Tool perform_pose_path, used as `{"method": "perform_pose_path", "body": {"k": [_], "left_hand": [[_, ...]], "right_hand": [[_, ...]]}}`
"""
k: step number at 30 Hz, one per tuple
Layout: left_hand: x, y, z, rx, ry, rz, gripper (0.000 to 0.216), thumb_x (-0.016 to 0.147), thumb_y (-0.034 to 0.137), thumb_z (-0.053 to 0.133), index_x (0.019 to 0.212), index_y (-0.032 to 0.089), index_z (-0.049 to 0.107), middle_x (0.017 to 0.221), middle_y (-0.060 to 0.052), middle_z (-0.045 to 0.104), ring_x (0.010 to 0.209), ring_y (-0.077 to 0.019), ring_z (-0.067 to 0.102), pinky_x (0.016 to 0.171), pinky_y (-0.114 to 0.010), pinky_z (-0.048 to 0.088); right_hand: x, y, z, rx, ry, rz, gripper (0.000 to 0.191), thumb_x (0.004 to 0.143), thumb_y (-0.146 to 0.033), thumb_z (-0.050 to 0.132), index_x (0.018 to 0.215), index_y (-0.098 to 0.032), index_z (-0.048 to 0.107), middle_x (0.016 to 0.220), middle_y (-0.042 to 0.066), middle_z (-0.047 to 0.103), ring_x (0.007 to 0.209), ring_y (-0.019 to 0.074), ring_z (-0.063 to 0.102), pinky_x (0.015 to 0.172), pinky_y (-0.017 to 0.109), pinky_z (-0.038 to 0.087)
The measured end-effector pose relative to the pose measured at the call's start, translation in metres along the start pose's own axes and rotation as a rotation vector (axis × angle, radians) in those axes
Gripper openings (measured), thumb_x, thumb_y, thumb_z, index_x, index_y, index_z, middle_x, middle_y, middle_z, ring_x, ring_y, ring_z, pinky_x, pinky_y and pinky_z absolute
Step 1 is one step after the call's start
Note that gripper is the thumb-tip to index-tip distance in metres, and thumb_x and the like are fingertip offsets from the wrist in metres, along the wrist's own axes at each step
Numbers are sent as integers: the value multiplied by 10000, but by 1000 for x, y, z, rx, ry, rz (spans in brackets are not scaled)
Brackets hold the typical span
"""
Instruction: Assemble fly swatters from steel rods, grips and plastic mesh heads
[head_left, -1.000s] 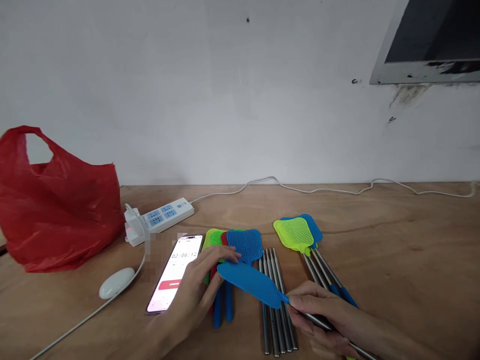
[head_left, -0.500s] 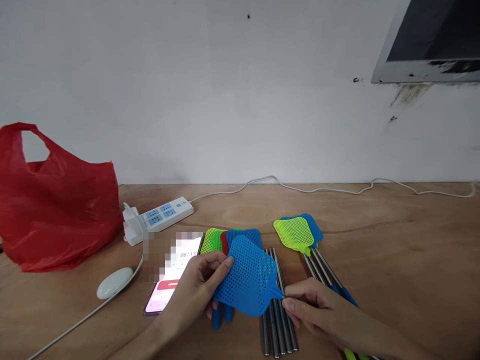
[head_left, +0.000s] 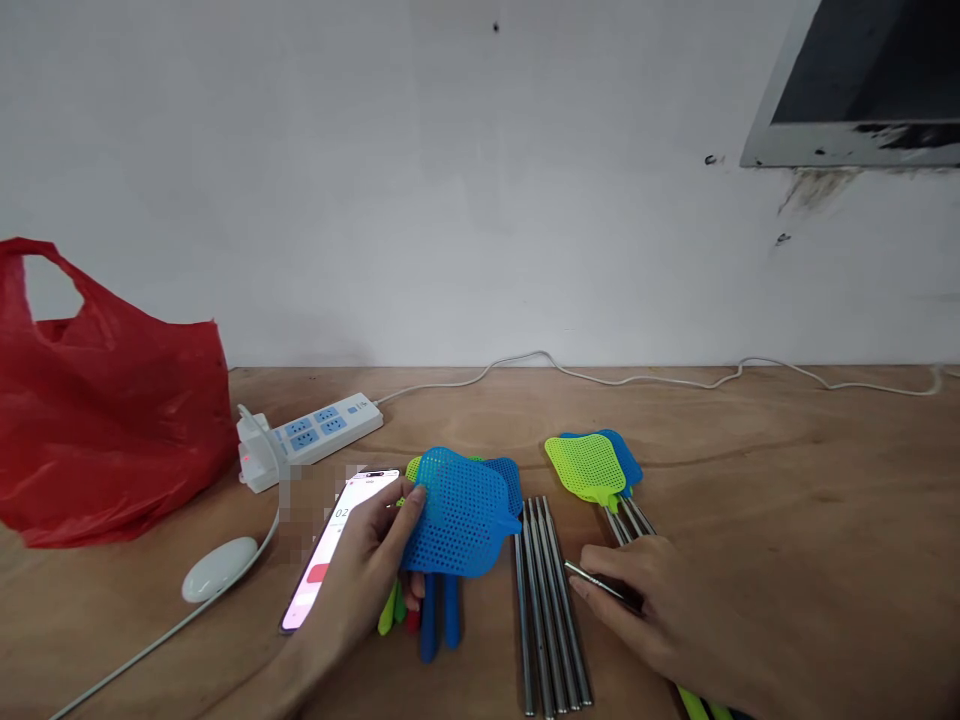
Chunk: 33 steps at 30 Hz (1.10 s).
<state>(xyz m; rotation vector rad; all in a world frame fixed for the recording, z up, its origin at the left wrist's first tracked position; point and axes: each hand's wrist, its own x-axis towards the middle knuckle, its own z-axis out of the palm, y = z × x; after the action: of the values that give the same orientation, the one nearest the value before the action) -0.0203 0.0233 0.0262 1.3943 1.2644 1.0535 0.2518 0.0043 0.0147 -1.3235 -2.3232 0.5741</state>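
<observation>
My left hand [head_left: 371,550] grips the left edge of a blue mesh fly swatter head [head_left: 461,515], its short neck pointing right. Between the fingers of my right hand [head_left: 645,605] is a thin metal rod [head_left: 600,580], its narrow end toward the swatter's neck but apart from it. Several loose metal rods [head_left: 551,620] lie side by side between the hands. Under the held head are more swatter heads [head_left: 510,478], mostly covered, and blue handles [head_left: 451,615]. A lime swatter [head_left: 589,465] overlaps a blue swatter [head_left: 628,455] beyond my right hand.
A lit phone [head_left: 319,560] lies beside my left forearm. Farther left are a white oval device [head_left: 219,570] on a cable, a power strip [head_left: 330,430] and a red plastic bag [head_left: 112,420]. A thin white cord [head_left: 615,382] runs along the wall.
My left hand has moved the blue head slightly left and up. My right hand has come away from its neck to the right, and the rod in its fingers now shows.
</observation>
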Motion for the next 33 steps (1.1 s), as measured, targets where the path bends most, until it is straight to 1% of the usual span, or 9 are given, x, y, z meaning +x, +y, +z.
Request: {"method": "perform_pose_path", "body": {"k": [4,8,11,14,16,21,25,30,33], "left_hand": [[1,-1,1,8,-43,-7,472,882,674,540,821,211,480,391,82,516,274,-111,488,257,-150,382],[-1,-6,6,61,-136,-67,492,873,681,526,820,192,532,405,80,490,271,-86,439,248,-129,328],[-3,-10,10,136,-168,-96,495,879,664,519,877,174,588,417,87,461,282,-80,426,256,-128,320],[-4,-13,11,172,-180,-99,506,890,642,518,998,157,616,444,88,457,303,-87,431,278,-145,344],[-4,-14,10,157,-170,-68,530,896,625,528,1128,153,593,494,87,472,319,-85,433,294,-154,353],[-4,-10,7,134,-99,103,496,941,556,534,1294,210,503,668,67,516,365,-62,420,331,-162,350],[-6,-7,7,134,-114,185,414,964,486,537,1288,230,513,826,12,615,449,-76,487,390,-176,408],[-9,-7,9,248,-139,233,313,966,428,537,1102,189,686,608,26,571,473,-116,551,440,-194,428],[-7,-9,7,229,-92,241,359,955,441,536,1135,178,701,605,17,586,474,-122,555,457,-204,444]], "right_hand": [[7,6,1,477,-14,152,422,981,-464,461,637,-221,442,536,-53,368,517,128,375,515,275,240],[9,3,4,798,57,202,313,938,-497,532,829,-209,589,708,-15,587,461,85,298,458,269,178],[6,1,6,879,31,205,283,896,-470,593,970,-206,663,595,-56,530,401,67,208,433,267,137],[4,3,9,952,-116,249,369,867,-466,607,1052,-163,710,408,-117,333,352,73,184,416,256,134],[4,5,10,969,-160,293,416,856,-468,610,1068,-131,728,379,-116,328,345,74,201,415,252,124],[8,9,10,1069,58,364,435,836,-430,645,1115,-110,739,379,-102,359,360,79,246,446,262,143],[11,8,8,1129,104,402,471,817,-424,673,1155,-101,727,385,-101,354,385,80,233,466,273,128],[10,2,4,1116,34,390,511,807,-433,678,1205,-114,706,404,-101,357,408,80,241,470,266,143],[10,-1,3,1112,11,393,475,794,-420,696,1184,-150,719,396,-103,362,396,77,229,466,260,168]]}}
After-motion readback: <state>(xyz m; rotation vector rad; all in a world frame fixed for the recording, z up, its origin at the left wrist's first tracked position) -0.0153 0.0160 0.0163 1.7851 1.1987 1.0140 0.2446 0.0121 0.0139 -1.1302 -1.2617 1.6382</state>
